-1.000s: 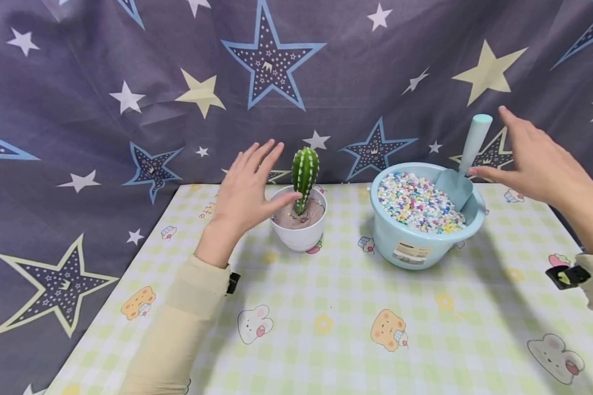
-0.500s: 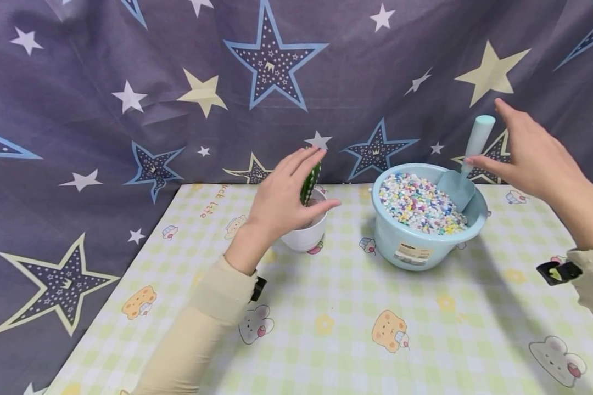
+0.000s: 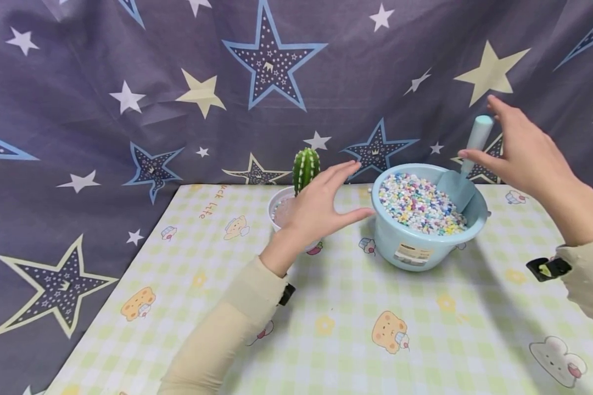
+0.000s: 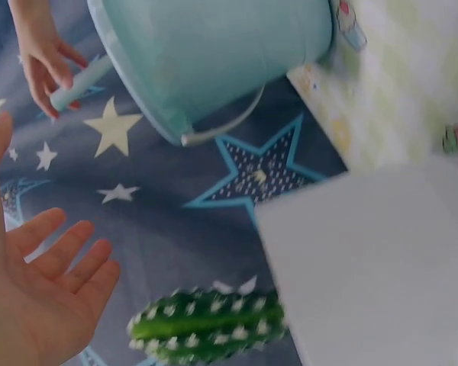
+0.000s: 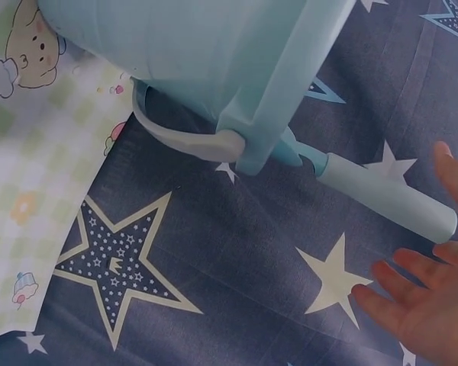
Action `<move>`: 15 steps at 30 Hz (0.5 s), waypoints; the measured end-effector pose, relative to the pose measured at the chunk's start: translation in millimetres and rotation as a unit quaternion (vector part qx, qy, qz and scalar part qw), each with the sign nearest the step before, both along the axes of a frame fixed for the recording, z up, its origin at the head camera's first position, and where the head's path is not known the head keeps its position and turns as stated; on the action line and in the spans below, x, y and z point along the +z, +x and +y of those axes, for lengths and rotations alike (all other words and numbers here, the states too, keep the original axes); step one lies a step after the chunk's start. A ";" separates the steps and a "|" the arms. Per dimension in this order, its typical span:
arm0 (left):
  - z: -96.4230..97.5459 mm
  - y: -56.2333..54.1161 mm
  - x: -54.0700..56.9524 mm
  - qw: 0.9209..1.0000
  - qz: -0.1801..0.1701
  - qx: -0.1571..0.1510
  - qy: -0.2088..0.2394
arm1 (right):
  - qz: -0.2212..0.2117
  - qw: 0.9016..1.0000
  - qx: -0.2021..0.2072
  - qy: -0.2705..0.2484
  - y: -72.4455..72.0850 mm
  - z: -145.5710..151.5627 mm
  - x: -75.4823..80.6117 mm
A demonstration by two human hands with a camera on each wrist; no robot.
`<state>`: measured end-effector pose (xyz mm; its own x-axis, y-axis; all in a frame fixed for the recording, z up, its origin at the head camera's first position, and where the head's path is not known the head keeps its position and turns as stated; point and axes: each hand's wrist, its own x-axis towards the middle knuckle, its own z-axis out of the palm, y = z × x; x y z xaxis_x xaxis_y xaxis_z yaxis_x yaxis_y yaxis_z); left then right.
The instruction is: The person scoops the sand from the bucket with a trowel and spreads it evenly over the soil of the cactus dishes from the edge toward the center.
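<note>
A light blue bucket (image 3: 392, 241) full of small multicoloured pellets stands at the back right of the table. A matching scoop (image 3: 477, 137) leans in it, blade in the pellets, handle up. My right hand (image 3: 529, 153) is beside that handle with thumb and fingers spread around it, not closed on it; in the right wrist view the handle end is close to the fingers. My left hand (image 3: 316, 208), fingers extended and thumb apart, hovers in front of a potted cactus (image 3: 306, 167) and holds nothing. It hides part of the white pot (image 3: 273, 207).
A pale green checked cloth (image 3: 346, 351) with cartoon prints covers the table. Directly behind the table hangs a dark curtain (image 3: 168, 49) with stars. The bucket's handle (image 5: 187, 141) hangs down at its side.
My left hand has moved right, passing in front of the cactus toward the bucket. My right hand has shifted slightly left, nearer the scoop handle. The bucket and pot stay put.
</note>
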<state>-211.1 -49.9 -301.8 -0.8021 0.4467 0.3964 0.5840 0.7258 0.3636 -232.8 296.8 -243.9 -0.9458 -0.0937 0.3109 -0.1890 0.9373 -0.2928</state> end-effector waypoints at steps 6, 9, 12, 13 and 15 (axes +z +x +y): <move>15.7 -4.5 -13.7 0.998 -0.043 0.002 0.036 | 0.004 1.000 -0.003 -0.007 -3.4 -3.2 -1.3; 21.8 -7.0 -19.3 0.997 -0.057 0.000 0.055 | 0.001 1.000 -0.006 -0.011 -4.2 -4.9 -1.4; 26.7 -10.8 -24.4 0.996 -0.065 0.004 0.064 | 0.000 1.000 -0.012 -0.015 -4.2 -5.9 -1.6; 28.0 -12.2 -26.0 0.995 -0.070 0.003 0.066 | 0.001 1.000 -0.013 -0.016 -4.2 -6.1 -1.7; 30.4 -15.2 -29.6 0.994 -0.081 0.001 0.069 | 0.004 1.000 -0.016 -0.019 -4.3 -6.4 -2.0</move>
<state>-226.3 -19.5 -331.4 -0.8617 0.3949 0.3186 0.5073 0.6645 0.5487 -237.1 290.5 -245.8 -0.9459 -0.0512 0.3203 -0.1611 0.9313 -0.3267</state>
